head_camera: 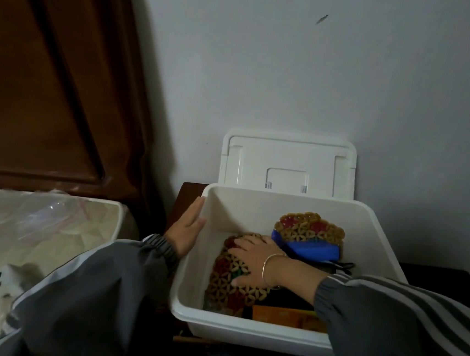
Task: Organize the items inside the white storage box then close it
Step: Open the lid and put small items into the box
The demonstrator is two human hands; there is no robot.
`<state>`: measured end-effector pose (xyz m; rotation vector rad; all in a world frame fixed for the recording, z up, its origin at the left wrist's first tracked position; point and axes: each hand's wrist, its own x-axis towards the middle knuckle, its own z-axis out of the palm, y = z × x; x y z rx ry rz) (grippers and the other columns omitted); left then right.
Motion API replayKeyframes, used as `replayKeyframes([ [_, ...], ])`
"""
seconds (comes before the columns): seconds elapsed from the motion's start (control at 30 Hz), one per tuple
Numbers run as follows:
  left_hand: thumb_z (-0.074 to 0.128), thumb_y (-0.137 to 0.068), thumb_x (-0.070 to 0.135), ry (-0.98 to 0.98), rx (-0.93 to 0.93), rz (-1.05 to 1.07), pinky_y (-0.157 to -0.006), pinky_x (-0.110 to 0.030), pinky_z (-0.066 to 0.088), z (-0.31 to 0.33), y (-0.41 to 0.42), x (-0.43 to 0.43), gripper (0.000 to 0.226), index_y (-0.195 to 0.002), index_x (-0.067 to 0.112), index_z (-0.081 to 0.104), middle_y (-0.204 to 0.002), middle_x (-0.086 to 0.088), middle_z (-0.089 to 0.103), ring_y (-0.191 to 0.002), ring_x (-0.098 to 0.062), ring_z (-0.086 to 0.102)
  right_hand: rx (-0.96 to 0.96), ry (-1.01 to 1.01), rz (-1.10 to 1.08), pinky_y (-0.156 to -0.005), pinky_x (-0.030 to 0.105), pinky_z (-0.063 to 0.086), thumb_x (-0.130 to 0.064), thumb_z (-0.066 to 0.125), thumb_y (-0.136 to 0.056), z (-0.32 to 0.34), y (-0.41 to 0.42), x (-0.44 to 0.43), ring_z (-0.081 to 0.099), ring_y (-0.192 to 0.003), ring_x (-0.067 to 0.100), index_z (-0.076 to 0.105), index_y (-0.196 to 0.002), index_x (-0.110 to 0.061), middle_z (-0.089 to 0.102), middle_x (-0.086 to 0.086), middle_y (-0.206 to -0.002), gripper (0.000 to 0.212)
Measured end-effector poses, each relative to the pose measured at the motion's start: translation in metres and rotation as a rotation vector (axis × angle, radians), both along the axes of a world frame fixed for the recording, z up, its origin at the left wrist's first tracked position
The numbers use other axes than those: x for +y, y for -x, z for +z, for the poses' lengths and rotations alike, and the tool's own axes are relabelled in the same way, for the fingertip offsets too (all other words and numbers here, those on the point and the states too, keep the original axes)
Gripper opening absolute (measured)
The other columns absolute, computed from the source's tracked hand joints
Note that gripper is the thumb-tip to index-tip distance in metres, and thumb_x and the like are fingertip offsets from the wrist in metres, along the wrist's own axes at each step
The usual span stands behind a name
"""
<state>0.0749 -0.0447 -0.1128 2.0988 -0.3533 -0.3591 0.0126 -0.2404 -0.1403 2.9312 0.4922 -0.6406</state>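
Note:
The white storage box (185,290) stands open in front of me, its lid (286,165) leaning upright against the wall. My left hand (187,229) rests flat against the outside of the box's left wall near the rim. My right hand (254,258) lies inside the box, fingers spread on a woven tan mat with red and green patches (226,286). A second woven mat (312,228) stands against the back right. A blue object (310,249) lies in front of it. An orange packet (286,317) sits at the near side, and dark items lie under my wrist.
A bed with clear plastic bags (35,216) lies to the left, with a small black-and-white object (9,276) on it. A brown wooden headboard (51,74) rises behind. The box sits on a dark wooden stand (189,193) against a pale wall.

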Motion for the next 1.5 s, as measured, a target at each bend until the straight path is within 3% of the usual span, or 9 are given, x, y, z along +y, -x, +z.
replayKeyframes([
  [0.17, 0.038, -0.099, 0.038, 0.083, 0.046, 0.033, -0.115, -0.033, 0.018, -0.009, -0.003, 0.001, 0.054, -0.148, 0.035, 0.016, -0.156, 0.009, 0.018, -0.141, -0.014, 0.024, 0.161, 0.154, 0.095, -0.115, 0.056, 0.004, -0.069, 0.036, -0.086, -0.002, -0.005, 0.006, -0.006, -0.146, 0.022, 0.004, -0.150, -0.029, -0.008, -0.004, -0.159, 0.082],
  [0.3, 0.042, -0.099, 0.030, 0.169, 0.022, 0.144, -0.109, -0.022, 0.020, -0.018, -0.013, 0.019, 0.051, -0.147, 0.030, 0.026, -0.153, 0.008, 0.028, -0.138, -0.009, 0.028, 0.086, 0.045, 0.031, -0.117, 0.048, 0.005, -0.065, 0.034, -0.089, 0.009, 0.000, -0.001, 0.001, -0.146, 0.017, 0.011, -0.150, -0.026, 0.001, -0.005, -0.159, 0.076],
  [0.47, 0.047, -0.097, 0.022, -0.049, -0.133, 0.307, -0.104, -0.018, 0.023, -0.034, -0.018, 0.078, 0.053, -0.147, 0.022, 0.030, -0.152, 0.001, 0.034, -0.136, -0.013, 0.033, -0.336, -0.355, -0.192, -0.105, 0.034, 0.032, -0.040, 0.048, -0.092, 0.037, 0.009, -0.001, 0.048, -0.123, 0.019, 0.053, -0.127, -0.022, 0.056, -0.001, -0.130, 0.039],
  [0.6, 0.053, -0.093, 0.019, -0.209, -0.247, 0.308, -0.110, -0.031, 0.027, -0.034, -0.012, 0.122, 0.055, -0.144, 0.013, 0.035, -0.147, -0.008, 0.041, -0.135, -0.023, 0.038, -0.695, -0.654, -0.303, -0.100, 0.037, 0.041, -0.017, 0.061, -0.087, 0.069, 0.016, 0.023, 0.058, -0.113, 0.024, 0.064, -0.116, -0.011, 0.065, 0.006, -0.119, 0.029],
  [0.7, 0.057, -0.090, 0.024, -0.309, -0.299, 0.309, -0.110, -0.038, 0.031, -0.029, -0.002, 0.144, 0.058, -0.144, 0.015, 0.036, -0.145, -0.008, 0.044, -0.133, -0.026, 0.041, -0.815, -0.734, -0.214, -0.095, 0.037, 0.045, -0.017, 0.059, -0.086, 0.095, 0.026, 0.068, 0.060, -0.106, 0.022, 0.065, -0.113, -0.013, 0.068, 0.004, -0.112, 0.027],
  [0.8, 0.057, -0.089, 0.034, -0.449, -0.280, 0.287, -0.111, -0.045, 0.027, -0.028, 0.013, 0.161, 0.063, -0.145, 0.021, 0.032, -0.148, -0.004, 0.039, -0.135, -0.024, 0.037, -0.779, -0.739, -0.056, -0.094, 0.029, 0.040, -0.022, 0.055, -0.085, 0.102, 0.040, 0.126, 0.059, -0.107, 0.020, 0.064, -0.112, -0.015, 0.067, 0.002, -0.113, 0.030],
  [0.97, 0.055, -0.088, 0.041, -0.580, -0.298, 0.285, -0.110, -0.047, 0.025, -0.021, 0.037, 0.197, 0.065, -0.146, 0.025, 0.029, -0.150, 0.001, 0.036, -0.137, -0.021, 0.034, -0.495, -0.607, 0.014, -0.105, 0.037, 0.037, -0.024, 0.055, -0.088, 0.057, 0.049, 0.204, 0.046, -0.124, 0.025, 0.053, -0.128, -0.013, 0.051, 0.007, -0.136, 0.041],
  [1.27, 0.055, -0.086, 0.044, -0.658, -0.257, 0.150, -0.113, -0.046, 0.019, -0.062, 0.059, 0.207, 0.068, -0.146, 0.028, 0.026, -0.152, 0.006, 0.030, -0.139, -0.016, 0.028, -0.276, -0.458, -0.420, -0.113, 0.035, 0.026, -0.002, 0.055, -0.082, -0.048, 0.033, 0.216, 0.028, -0.136, 0.030, 0.034, -0.138, -0.011, 0.025, 0.011, -0.149, 0.060],
  [1.5, 0.058, -0.084, 0.040, -0.607, -0.365, -0.084, -0.113, -0.035, 0.024, -0.106, 0.040, 0.158, 0.071, -0.147, 0.026, 0.027, -0.153, 0.003, 0.028, -0.140, -0.016, 0.027, -0.216, -0.315, -0.583, -0.117, 0.045, 0.011, -0.020, 0.046, -0.095, -0.088, 0.009, 0.205, 0.006, -0.145, 0.030, 0.003, -0.150, -0.017, 0.000, 0.004, -0.159, 0.070],
])
